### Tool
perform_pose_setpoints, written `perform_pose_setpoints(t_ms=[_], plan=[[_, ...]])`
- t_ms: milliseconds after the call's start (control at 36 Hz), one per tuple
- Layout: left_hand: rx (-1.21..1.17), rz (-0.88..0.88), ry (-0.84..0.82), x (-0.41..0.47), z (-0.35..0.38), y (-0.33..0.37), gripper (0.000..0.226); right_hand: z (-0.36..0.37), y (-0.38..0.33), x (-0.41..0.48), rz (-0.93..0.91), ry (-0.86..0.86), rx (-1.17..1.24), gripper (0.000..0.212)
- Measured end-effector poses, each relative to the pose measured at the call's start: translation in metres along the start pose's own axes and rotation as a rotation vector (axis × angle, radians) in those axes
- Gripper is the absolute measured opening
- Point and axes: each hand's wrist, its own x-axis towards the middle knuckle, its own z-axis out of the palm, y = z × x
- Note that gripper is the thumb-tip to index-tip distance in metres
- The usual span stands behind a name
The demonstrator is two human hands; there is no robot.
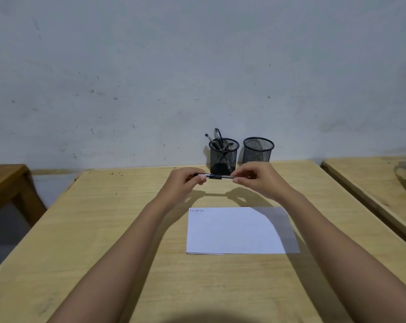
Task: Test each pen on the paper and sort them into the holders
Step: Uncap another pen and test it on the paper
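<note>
Left hand [187,180] and right hand [251,177] pinch opposite ends of a pen [217,176], held level above the table [104,229], between the paper [232,231] and the left holder [224,155]. A slipping cap could drop it or roll it away.

pen [215,176]: dark barrel, level, raised above worktop, gripped at both ends | paper [237,230]: white sheet flat on worktop, small scribbles at far-left corner | left holder [223,157]: black mesh, upright, several pens inside | right holder [258,151]: black mesh, upright, just beside it
</note>
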Motion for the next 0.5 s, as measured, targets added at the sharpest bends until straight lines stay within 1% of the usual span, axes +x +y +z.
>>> perform_pose_setpoints(t_ms=[56,139,222,250,278,389,500], plan=[[-0.016,-0.003,0.016,-0.002,-0.003,-0.001,0.013,-0.002,0.001,-0.004,0.067,0.045,0.208,0.010],[-0.019,0.012,0.026,-0.005,-0.002,0.000,0.014,0.004,0.001,-0.007,0.143,0.166,0.448,0.012],[-0.004,0.033,0.039,-0.005,0.003,0.007,0.015,0.019,-0.002,-0.008,0.225,0.257,0.861,0.011],[0.005,0.043,0.036,-0.005,0.004,0.009,0.016,0.024,-0.004,-0.008,0.248,0.274,0.977,0.011],[0.017,0.055,0.027,-0.005,0.006,0.010,0.016,0.029,-0.005,-0.007,0.257,0.280,1.038,0.010],[0.055,0.077,0.007,-0.003,0.007,0.012,0.020,0.038,-0.011,-0.002,0.215,0.237,1.008,0.009],[0.035,0.028,-0.037,-0.005,0.006,0.005,0.022,0.039,-0.008,0.002,0.213,0.216,0.972,0.011]])
